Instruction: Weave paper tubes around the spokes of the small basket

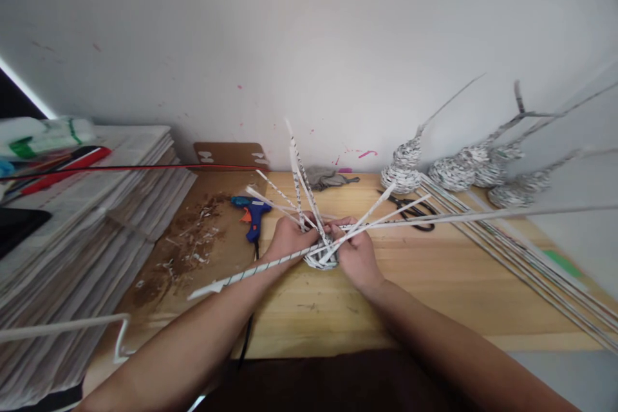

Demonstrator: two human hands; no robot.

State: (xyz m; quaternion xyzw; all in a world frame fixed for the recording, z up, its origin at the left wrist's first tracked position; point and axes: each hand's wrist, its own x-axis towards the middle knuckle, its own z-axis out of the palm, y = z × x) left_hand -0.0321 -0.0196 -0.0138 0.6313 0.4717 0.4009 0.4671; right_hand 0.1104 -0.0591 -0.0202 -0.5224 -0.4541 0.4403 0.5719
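A small round woven base of rolled newspaper [320, 261] rests on the wooden table, with several paper tubes [306, 175] fanning up and outward from it. My left hand [288, 239] is closed on the far left side of the weave, its fingertips partly hidden behind the tubes. On the right, my right hand [358, 257] pinches a paper tube close to the weave, near the left fingertips. One long tube [463, 215] runs from the hands far out to the right. Another tube [241, 275] slants down across my left forearm.
A blue glue gun [253, 215] lies left of the hands, its cord trailing forward. Black scissors [415, 214] and long paper tubes [521, 264] lie to the right. Woven paper gourd shapes [451, 172] stand along the wall. A tall newspaper stack [140, 206] fills the left side.
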